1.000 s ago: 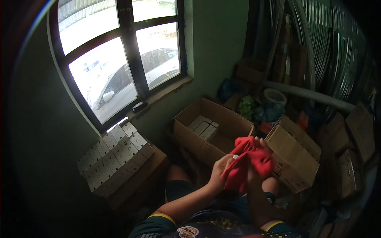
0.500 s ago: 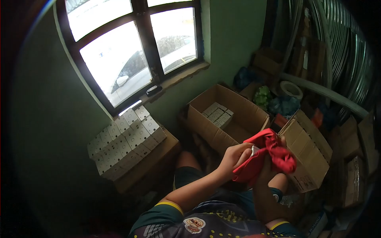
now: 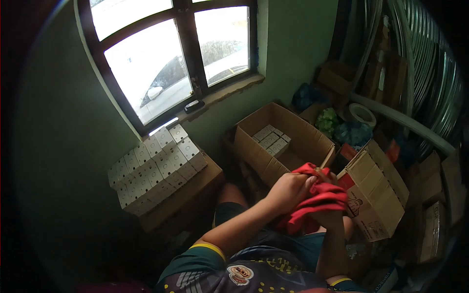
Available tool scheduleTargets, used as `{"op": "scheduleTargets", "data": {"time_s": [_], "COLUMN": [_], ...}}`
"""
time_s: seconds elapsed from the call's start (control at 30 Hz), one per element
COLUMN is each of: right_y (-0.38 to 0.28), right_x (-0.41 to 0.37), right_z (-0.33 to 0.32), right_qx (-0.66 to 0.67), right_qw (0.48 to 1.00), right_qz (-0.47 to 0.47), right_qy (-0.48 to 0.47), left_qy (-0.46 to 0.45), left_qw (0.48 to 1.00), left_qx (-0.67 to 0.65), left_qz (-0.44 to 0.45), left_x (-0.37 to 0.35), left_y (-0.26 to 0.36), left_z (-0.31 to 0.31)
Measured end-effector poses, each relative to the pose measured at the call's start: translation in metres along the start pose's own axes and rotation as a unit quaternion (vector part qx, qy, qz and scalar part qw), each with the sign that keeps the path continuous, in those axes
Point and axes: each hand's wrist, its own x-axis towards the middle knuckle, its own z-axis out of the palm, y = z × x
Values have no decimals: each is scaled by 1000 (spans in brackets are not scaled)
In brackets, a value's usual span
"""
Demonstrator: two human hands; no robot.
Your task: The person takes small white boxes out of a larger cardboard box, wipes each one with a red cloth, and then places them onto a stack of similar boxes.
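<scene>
Over my lap, both hands work a red cloth. My left hand is closed, its fingers pressed into the bunched upper part of the cloth. From below, my right hand holds the same cloth, which covers most of its fingers. Whatever the folds may enclose is hidden. Just beyond my hands stands an open cardboard box with several small white boxes in one corner. To the left, rows of similar white boxes are stacked on a closed cardboard box.
A second cardboard box stands tilted close to my right hand. Behind it lie plastic bags, a tape roll and a long pipe. Coiled tubing hangs at the right. A window is ahead.
My hands have drawn slightly closer to my body, and the cloth is now bunched tighter. A small white object that showed by my left fingers is now covered. The view has shifted a little.
</scene>
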Motion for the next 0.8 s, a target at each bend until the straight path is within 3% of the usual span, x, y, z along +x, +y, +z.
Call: {"op": "scheduleTargets", "data": {"time_s": [0.03,0.07,0.13,0.17,0.27,0.3,0.33,0.4,0.5,0.6,0.63,0.73,0.77,0.8], "right_y": [4,7,32,31,19,24,33,41,50,54,53,63,65,50], "right_x": [1,-2,-17,-18,-24,-31,-37,-39,-52,-65,-69,-79,-81,-73], "right_z": [-4,-5,-3,-2,3,1,1,1,19,28,34,42,43,39], "right_qx": [-14,42,67,82,133,199,228,329,309,174,186,250,276,305], "right_qw": [998,995,992,991,979,955,930,881,885,949,942,904,886,870], "right_qz": [-1,57,76,88,137,193,220,225,222,177,190,215,223,233], "right_qy": [-55,-74,-77,-52,74,108,187,256,267,192,206,273,299,311], "left_qy": [-28,-27,-22,-95,3,-57,-47,-62,4,-7,-17,-50,-45,-18], "left_qw": [999,998,995,990,982,977,968,887,841,830,819,855,893,888], "left_qx": [-4,-27,-70,-46,-189,-202,-237,-456,-537,-542,-556,-496,-433,-447], "left_qz": [-46,-53,-63,-97,19,-38,-62,-42,-68,-130,-140,-144,-118,-104], "left_x": [3,2,-1,-3,-16,-20,-25,-32,-40,-30,-28,-26,-26,-28], "left_y": [-4,-2,4,-8,-20,-27,-31,-41,-29,-32,-28,-17,-14,-16], "left_z": [1,2,1,-1,10,1,0,13,34,20,14,5,8,14]}}
